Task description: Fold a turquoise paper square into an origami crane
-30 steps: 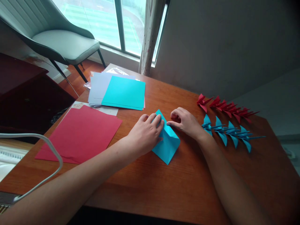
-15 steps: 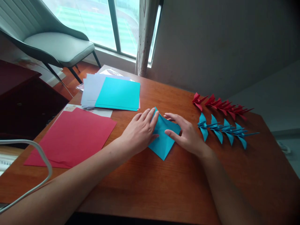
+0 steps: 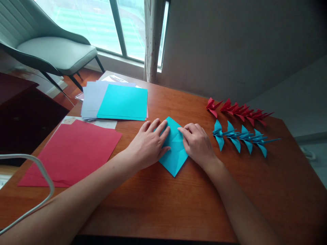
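A folded sheet of blue origami paper point(image 3: 175, 151) lies on the table as a diamond with creases across it. My left hand point(image 3: 149, 143) rests on its left side, fingers spread and lying flat. At the right edge, my right hand point(image 3: 198, 143) has its fingers curled, with thumb and forefinger together on the paper's upper right edge. Both hands cover parts of the side corners. To the right stand a row of blue paper cranes point(image 3: 232, 135) and, behind it, a row of red paper cranes point(image 3: 236, 110).
Red paper sheets point(image 3: 76, 146) lie at the left of the wooden table point(image 3: 158, 204). Behind them is a stack of blue point(image 3: 125, 102) and pale sheets point(image 3: 93, 97). A white cable point(image 3: 48, 180) loops at the left edge. A chair point(image 3: 58, 51) stands beyond, near the window.
My right hand's fingers have closed in on the right edge of the blue paper, which now lies flatter. My left hand stays on it. The whole view has shifted slightly.
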Demonstrator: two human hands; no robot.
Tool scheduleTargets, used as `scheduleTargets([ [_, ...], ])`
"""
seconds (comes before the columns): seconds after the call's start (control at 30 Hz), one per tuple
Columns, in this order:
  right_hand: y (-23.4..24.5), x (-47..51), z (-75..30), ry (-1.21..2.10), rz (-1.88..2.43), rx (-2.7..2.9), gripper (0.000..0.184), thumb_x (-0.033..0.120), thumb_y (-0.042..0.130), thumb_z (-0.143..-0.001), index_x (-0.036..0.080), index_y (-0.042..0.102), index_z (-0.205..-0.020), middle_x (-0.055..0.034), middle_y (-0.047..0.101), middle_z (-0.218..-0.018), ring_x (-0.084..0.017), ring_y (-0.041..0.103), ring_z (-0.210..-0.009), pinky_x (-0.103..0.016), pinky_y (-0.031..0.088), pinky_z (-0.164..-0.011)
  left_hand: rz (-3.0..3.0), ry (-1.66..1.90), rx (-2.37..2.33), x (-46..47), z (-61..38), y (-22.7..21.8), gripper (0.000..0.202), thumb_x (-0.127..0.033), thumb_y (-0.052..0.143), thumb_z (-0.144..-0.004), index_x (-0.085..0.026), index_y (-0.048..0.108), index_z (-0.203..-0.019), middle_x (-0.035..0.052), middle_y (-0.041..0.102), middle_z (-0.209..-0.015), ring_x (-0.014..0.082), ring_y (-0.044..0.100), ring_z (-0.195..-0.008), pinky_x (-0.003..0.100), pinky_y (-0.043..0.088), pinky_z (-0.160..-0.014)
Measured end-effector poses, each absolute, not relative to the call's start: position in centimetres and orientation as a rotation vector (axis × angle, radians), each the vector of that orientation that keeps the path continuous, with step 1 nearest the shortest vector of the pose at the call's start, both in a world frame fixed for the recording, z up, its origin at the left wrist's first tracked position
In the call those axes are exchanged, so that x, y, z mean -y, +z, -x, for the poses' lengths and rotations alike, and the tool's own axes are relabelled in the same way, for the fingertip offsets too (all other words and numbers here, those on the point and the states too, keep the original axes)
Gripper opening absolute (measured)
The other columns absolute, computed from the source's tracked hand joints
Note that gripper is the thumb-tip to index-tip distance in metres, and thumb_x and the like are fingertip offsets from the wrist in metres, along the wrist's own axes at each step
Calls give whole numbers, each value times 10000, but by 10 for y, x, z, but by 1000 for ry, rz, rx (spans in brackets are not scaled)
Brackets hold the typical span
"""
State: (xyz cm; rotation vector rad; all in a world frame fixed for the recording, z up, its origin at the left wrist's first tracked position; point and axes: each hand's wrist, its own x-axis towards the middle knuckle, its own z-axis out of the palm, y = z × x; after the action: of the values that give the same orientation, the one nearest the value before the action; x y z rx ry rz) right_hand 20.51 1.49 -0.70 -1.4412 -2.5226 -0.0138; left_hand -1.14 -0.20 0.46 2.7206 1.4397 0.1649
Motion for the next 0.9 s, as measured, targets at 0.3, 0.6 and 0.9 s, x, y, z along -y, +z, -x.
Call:
scheduleTargets([
  [0.3, -15, -10, -202, 48, 1480, 2551, 407, 277, 368, -1034, 196, 587, -1367, -96, 656, -1002, -233, 609, -944, -337, 487, -802, -2711, 146, -1727, 1, 6, 16, 558, -478, 431, -1004, -135, 461, -1444, 191, 561, -1407, 352, 529, -1267, 464, 447, -966],
  [0.6, -11, -5, -193, 25, 1609, 2538, 511, 514, 343, -1033, 217, 555, -1390, -107, 661, -1046, -243, 600, -928, -324, 444, -645, -2628, -10, -1916, -3, 6, 23, 306, -448, 471, -994, -168, 594, -979, 101, 678, -930, 283, 698, -781, 329, 308, -471],
  [0.9, -8, -5, -192, 46, 1587, 2576, 470, 459, 339, -1040, 234, 549, -1396, -112, 661, -1059, -255, 603, -957, -337, 455, -673, -2749, 194, -1837, 4, -1, 25, 242, -267, 425, -1015, -230, 659, -968, 44, 717, -948, 235, 709, -803, 335, 384, -519],
])
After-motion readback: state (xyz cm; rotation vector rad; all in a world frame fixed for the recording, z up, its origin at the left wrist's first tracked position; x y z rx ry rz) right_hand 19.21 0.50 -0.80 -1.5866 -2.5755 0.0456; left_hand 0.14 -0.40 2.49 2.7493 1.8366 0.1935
